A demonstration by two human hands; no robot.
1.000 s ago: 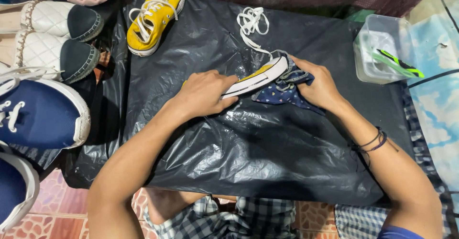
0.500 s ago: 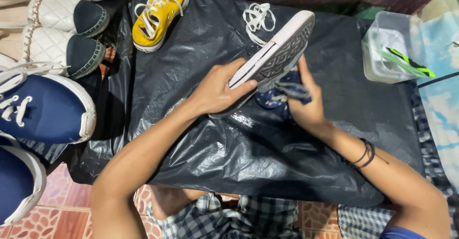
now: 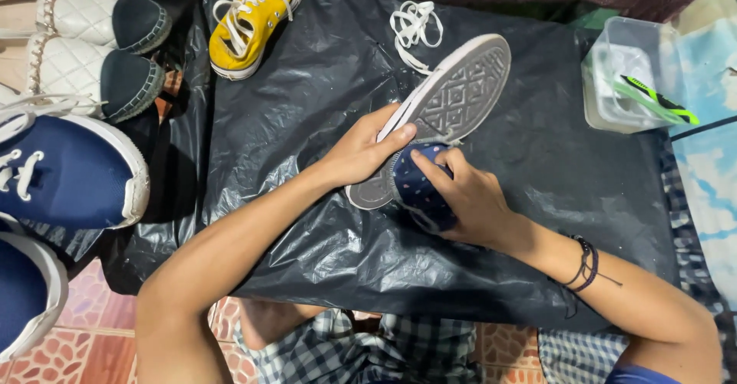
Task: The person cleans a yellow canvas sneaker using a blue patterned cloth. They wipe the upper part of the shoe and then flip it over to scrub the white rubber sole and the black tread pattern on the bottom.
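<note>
- So from my remote seat: the left hand (image 3: 359,152) has its fingers curled over the edge of a canvas sneaker (image 3: 441,111), thumb pressed on the white sidewall, clamped on it.
- That sneaker is turned sole-up, grey diamond tread facing me, lying diagonally in the middle of the black plastic sheet (image 3: 537,169), toe pointing to the far right.
- The right hand (image 3: 470,200) is closed around a dark blue dotted cloth (image 3: 418,188), fingers wrapped tight on it, and the cloth is touching the sneaker's heel end.
- There's a dark cord bracelet (image 3: 585,265) on the right wrist.
- A loose white shoelace (image 3: 415,27) sits bunched just beyond the sneaker, on the sheet.
- A yellow sneaker (image 3: 253,15) with white laces is at the far left corner of the sheet.
- Off to the left I see quilted white slip-ons with navy toes (image 3: 92,46) and big navy blue shoes (image 3: 69,173).
- Far right: a clear plastic container (image 3: 614,77) with a green-and-black brush (image 3: 656,100) on it.
</note>
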